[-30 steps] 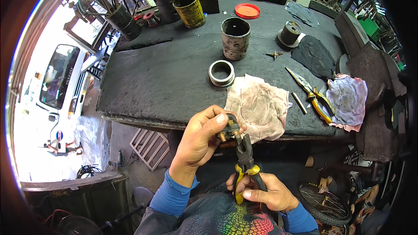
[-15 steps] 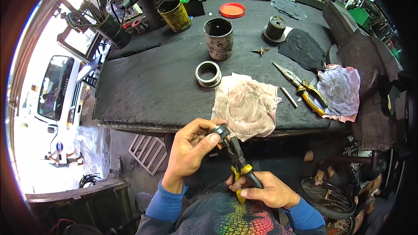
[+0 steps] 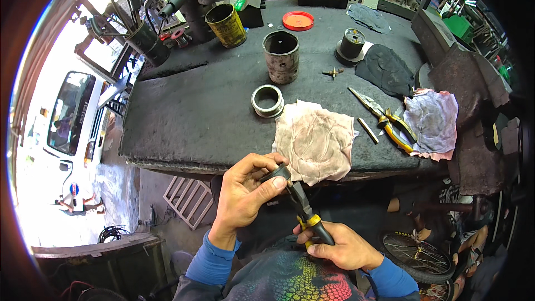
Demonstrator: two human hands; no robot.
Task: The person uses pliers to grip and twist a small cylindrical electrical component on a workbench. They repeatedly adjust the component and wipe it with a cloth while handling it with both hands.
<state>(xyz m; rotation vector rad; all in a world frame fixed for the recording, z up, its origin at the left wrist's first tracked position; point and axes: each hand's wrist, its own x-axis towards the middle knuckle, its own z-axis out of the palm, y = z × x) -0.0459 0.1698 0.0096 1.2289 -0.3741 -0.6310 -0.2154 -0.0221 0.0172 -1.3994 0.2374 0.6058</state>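
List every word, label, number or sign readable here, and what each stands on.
White truck: lettering beside the windshield; I won't copy its wording.
Round badge on the truck: red and blue, too small to read.
Yellow can: dark marks, too smeared to read.
Pliers in the right hand, dark part in the left hand: no lettering visible.

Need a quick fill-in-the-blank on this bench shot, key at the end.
1. The right hand grips the pliers by the ____, not the jaws.
2. The round dark part is in the hand on the person's ____ side.
3. The round lid on the bench is coloured ____.

Missing words: handles; left; red.
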